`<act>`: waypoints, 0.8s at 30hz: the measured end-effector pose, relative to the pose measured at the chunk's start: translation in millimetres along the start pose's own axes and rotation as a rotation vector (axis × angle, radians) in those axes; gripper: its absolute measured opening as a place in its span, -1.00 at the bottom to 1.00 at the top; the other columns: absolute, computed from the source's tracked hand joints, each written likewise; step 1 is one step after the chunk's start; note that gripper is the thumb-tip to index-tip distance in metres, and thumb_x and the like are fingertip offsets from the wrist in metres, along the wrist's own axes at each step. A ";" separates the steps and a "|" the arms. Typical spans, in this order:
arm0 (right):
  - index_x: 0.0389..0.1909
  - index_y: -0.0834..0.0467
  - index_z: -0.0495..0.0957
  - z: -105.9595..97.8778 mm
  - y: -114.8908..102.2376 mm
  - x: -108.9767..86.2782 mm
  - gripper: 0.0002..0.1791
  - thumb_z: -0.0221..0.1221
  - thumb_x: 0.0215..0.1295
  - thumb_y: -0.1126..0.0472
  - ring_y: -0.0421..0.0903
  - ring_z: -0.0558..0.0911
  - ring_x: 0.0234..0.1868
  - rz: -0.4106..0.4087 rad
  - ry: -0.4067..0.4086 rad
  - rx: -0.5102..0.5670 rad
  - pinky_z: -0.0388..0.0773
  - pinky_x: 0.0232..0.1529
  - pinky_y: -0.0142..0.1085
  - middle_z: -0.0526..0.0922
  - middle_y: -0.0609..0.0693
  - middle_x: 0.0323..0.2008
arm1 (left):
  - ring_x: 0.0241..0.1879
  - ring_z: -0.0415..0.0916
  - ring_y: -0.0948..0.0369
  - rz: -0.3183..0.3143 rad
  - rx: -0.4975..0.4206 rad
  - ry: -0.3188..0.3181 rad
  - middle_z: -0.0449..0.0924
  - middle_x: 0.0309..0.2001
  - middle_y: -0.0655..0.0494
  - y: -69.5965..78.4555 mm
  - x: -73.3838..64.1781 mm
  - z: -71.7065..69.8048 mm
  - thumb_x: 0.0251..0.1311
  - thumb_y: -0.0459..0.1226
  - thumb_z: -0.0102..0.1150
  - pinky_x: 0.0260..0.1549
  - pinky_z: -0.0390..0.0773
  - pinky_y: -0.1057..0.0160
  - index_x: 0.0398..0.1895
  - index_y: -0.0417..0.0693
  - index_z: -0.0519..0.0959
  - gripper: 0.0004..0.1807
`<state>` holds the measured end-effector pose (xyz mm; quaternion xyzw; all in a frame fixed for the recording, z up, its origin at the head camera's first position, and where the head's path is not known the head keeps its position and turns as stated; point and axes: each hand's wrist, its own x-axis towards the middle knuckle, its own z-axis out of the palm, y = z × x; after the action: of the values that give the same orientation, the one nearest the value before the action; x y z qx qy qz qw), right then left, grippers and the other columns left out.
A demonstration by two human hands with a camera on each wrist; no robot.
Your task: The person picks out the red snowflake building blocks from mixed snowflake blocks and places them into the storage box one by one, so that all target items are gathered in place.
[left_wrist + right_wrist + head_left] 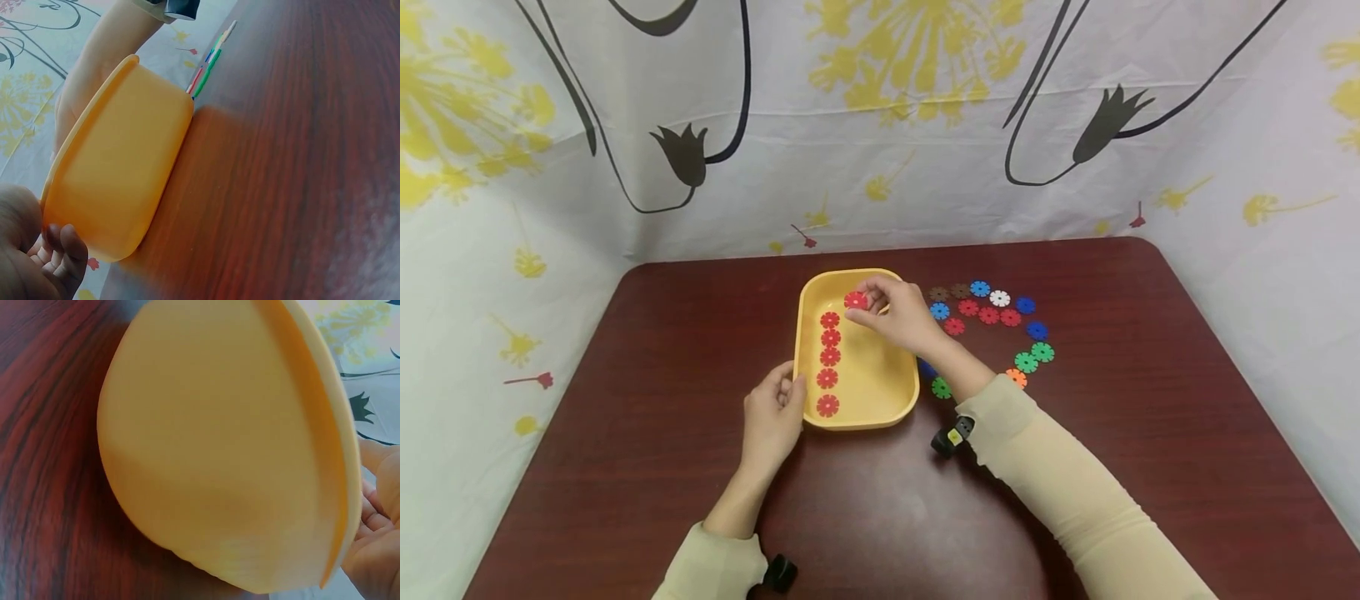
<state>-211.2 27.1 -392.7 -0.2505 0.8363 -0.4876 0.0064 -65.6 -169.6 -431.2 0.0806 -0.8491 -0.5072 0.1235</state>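
Observation:
A yellow plastic tray (880, 387) stands on the table, a column of several red notched discs (830, 356) along its left side. At the tray's left rim, my left hand (773, 421) grips the edge, thumb on top and fingers curled at the outer wall. My right hand (901, 315) is over the tray's far part and pinches another red notched disc (855, 300) between thumb and fingers. In the left wrist view the tray's outer wall (125, 156) shows beside the left hand (44, 250). The tray wall (219, 437) hides the discs from the right wrist view.
Right of the tray lie loose notched discs: brown, light blue, a white disc (999, 298), red discs (988, 316), dark blue, green discs (1026, 362) and an orange disc (1016, 377), partly behind the right forearm. A patterned cloth (880, 200) hangs around the dark red wooden table (685, 350).

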 end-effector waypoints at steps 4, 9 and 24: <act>-0.08 0.23 0.65 6.0 0.5 2.7 -0.66 0.44 0.23 0.12 -0.13 0.63 -0.33 0.014 -0.001 -0.011 0.62 -0.27 -0.31 0.60 -0.01 -0.38 | -0.74 0.43 0.23 -0.005 -0.005 -0.005 0.47 -0.59 0.02 0.0 0.2 0.5 0.43 -0.34 0.11 -0.75 0.43 0.33 0.19 -0.30 0.57 -0.66; -0.08 0.26 0.63 12.8 0.5 6.4 -0.64 0.42 0.25 0.12 -0.11 0.61 -0.33 0.030 -0.009 0.033 0.59 -0.26 -0.33 0.59 0.01 -0.38 | -0.74 0.42 0.23 -0.001 -0.001 -0.002 0.47 -0.59 0.02 -0.8 0.8 1.0 0.42 -0.34 0.12 -0.75 0.43 0.33 0.18 -0.30 0.57 -0.66; -0.06 0.30 0.59 27.1 3.7 20.4 -0.67 0.37 0.31 0.16 -0.12 0.52 -0.34 0.081 -0.038 0.022 0.49 -0.30 -0.39 0.53 0.02 -0.39 | -0.73 0.42 0.24 0.007 -0.010 0.000 0.47 -0.58 0.02 -1.2 0.8 0.7 0.41 -0.36 0.14 -0.75 0.44 0.33 0.17 -0.32 0.58 -0.66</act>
<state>-223.6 -2.2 -405.1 -0.2254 0.8400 -0.4914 0.0447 -66.6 -169.8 -432.5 0.0772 -0.8469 -0.5110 0.1255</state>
